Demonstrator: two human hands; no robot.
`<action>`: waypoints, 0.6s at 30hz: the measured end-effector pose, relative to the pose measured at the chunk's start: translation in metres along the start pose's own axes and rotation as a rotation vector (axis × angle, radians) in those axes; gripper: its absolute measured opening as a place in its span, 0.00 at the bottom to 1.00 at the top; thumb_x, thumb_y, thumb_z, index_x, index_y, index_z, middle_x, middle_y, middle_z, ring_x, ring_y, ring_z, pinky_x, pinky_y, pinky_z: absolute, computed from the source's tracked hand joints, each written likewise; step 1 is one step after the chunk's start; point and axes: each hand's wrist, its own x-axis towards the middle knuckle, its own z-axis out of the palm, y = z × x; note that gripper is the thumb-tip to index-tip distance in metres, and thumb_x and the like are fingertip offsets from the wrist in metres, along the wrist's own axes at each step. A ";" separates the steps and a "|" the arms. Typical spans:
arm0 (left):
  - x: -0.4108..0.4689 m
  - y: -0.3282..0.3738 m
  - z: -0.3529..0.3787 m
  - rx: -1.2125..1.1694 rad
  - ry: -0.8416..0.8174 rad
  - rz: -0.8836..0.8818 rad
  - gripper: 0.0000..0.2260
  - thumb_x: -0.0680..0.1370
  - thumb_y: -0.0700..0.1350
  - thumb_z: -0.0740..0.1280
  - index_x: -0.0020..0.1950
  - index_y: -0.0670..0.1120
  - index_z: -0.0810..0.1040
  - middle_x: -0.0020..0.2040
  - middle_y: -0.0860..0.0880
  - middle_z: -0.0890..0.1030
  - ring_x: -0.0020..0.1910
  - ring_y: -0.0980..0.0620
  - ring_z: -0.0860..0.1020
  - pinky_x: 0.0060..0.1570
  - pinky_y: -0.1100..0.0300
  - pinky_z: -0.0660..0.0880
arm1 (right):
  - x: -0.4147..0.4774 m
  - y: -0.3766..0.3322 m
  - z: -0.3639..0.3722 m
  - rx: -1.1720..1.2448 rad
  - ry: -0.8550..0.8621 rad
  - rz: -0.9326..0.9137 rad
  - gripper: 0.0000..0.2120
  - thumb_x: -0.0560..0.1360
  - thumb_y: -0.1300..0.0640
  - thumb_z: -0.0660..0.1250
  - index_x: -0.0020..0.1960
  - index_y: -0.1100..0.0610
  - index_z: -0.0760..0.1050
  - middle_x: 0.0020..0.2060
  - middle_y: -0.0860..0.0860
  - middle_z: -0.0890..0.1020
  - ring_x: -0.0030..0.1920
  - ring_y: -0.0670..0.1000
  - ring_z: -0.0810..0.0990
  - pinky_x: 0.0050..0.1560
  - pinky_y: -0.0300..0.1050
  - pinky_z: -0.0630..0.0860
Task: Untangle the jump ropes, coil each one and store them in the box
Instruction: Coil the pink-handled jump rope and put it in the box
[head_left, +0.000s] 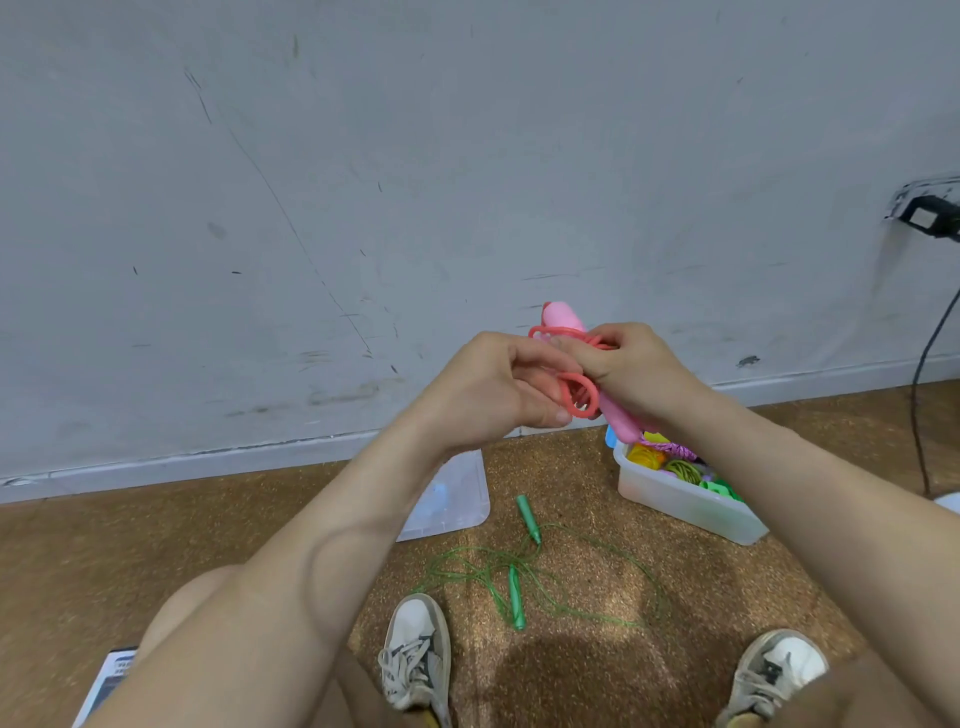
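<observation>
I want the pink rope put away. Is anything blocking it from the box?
Nothing visible does. The left hand and right hand hold the pink rope near the open box; its lid lies aside on the floor.

Nothing written can be read with any certainty. The printed sheet (110, 685) at the lower left edge of the view carries dark lines of print, too blurred to make out, and the pale label on the wall plug (929, 217) at the right is just as illegible

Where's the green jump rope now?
Head view, centre: the green jump rope lies loose on the floor, just ahead of the shoes, left of the box.
</observation>
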 end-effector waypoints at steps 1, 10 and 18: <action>0.000 -0.001 0.005 0.077 0.055 0.043 0.13 0.69 0.32 0.74 0.52 0.42 0.82 0.36 0.44 0.83 0.36 0.50 0.82 0.44 0.57 0.80 | 0.000 0.001 0.001 0.016 -0.015 0.014 0.18 0.72 0.47 0.73 0.38 0.62 0.77 0.24 0.51 0.78 0.25 0.50 0.75 0.25 0.38 0.70; 0.012 -0.018 0.004 0.257 0.370 0.204 0.07 0.76 0.49 0.69 0.39 0.50 0.83 0.30 0.55 0.76 0.30 0.60 0.70 0.34 0.65 0.67 | 0.003 0.006 0.013 0.302 0.142 0.003 0.18 0.74 0.50 0.71 0.42 0.67 0.79 0.32 0.61 0.81 0.29 0.54 0.78 0.28 0.46 0.76; 0.014 -0.021 -0.002 0.094 0.392 0.061 0.16 0.77 0.51 0.68 0.34 0.43 0.81 0.26 0.50 0.75 0.24 0.55 0.72 0.29 0.65 0.69 | -0.008 0.005 0.022 0.206 0.159 -0.146 0.13 0.76 0.51 0.69 0.43 0.61 0.77 0.31 0.55 0.82 0.30 0.52 0.81 0.30 0.47 0.78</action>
